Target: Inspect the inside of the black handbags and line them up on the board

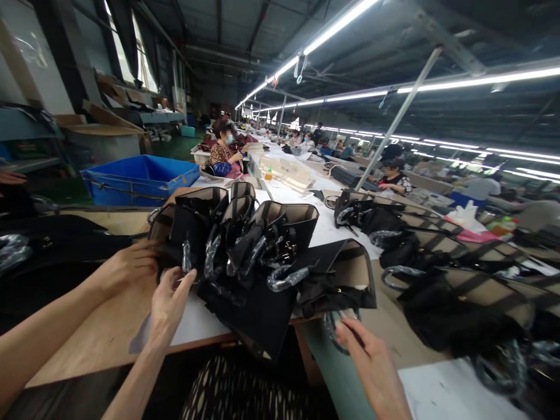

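Observation:
Black bags with beige linings stand in a row on the table. At the row's left end, my left hand (168, 300) has its thumb and curled fingers at the lower end of a plastic-wrapped handle (186, 255). My right hand (367, 356) pinches another clear-wrapped handle (331, 333) below the rightmost bag of this row (359, 265), which leans open towards the right. A black panel (258, 315) hangs over the table's front edge between my hands.
Another person's hand (129, 265) reaches in from the left, beside my left hand. More black bags (464, 309) lie along the right. Behind the table stands a blue bin (140, 178). A seated person (225, 153) works farther back, and a slanted pole (398, 119) rises at the right.

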`<state>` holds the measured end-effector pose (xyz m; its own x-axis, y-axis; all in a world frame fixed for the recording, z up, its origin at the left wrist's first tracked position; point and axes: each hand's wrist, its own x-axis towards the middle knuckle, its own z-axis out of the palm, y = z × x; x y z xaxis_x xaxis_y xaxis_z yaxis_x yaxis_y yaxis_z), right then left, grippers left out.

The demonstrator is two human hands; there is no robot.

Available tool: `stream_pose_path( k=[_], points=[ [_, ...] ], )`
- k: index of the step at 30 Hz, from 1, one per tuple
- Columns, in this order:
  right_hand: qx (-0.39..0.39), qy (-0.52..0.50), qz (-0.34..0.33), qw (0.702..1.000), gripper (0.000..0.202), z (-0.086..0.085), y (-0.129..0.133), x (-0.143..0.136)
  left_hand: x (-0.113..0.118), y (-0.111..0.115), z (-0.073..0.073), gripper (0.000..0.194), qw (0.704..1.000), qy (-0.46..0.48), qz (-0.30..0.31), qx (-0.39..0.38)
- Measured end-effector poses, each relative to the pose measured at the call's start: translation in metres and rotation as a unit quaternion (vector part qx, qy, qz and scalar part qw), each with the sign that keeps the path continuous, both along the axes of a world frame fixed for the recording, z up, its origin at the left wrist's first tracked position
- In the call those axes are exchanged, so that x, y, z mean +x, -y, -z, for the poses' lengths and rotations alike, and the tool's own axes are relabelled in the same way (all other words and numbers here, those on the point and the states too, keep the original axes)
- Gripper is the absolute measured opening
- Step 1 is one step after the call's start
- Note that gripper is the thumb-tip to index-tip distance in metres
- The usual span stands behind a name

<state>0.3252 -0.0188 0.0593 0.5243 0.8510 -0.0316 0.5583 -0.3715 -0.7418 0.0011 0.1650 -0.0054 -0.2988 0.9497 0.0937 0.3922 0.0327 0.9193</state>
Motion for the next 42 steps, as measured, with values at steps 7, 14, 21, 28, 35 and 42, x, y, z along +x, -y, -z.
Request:
stream_pose_path(
  k=[7,14,21,28,35,42],
  points=[
    [0.079,-0.067,0.094,0.990,0.043,0.018,0.005,0.041,0.035,0.105,0.002,0.058,0.987,-0.096,0.040,0.124],
    [0.219,-0.337,0.099,0.910,0.053,0.026,-0.010,0.048,0.047,0.126,0.018,0.057,0.982,0.120,0.125,-0.075],
    [0.275,-0.134,0.074,0.949,0.065,-0.003,-0.061,0.078,0.052,0.121,0.026,0.048,0.960,0.214,0.168,-0.069],
    [0.152,0.111,0.084,0.979,0.065,0.038,-0.027,0.107,0.037,0.115,0.017,0.039,0.967,0.176,0.179,-0.042],
    [0.031,0.090,0.075,0.993,0.066,0.064,0.044,0.040,0.029,0.093,0.021,0.042,0.979,0.079,0.190,-0.003],
    [0.030,0.163,-0.108,0.980,0.052,0.050,0.025,-0.067,0.019,0.069,0.013,0.044,0.932,-0.245,0.187,0.192]
  ],
)
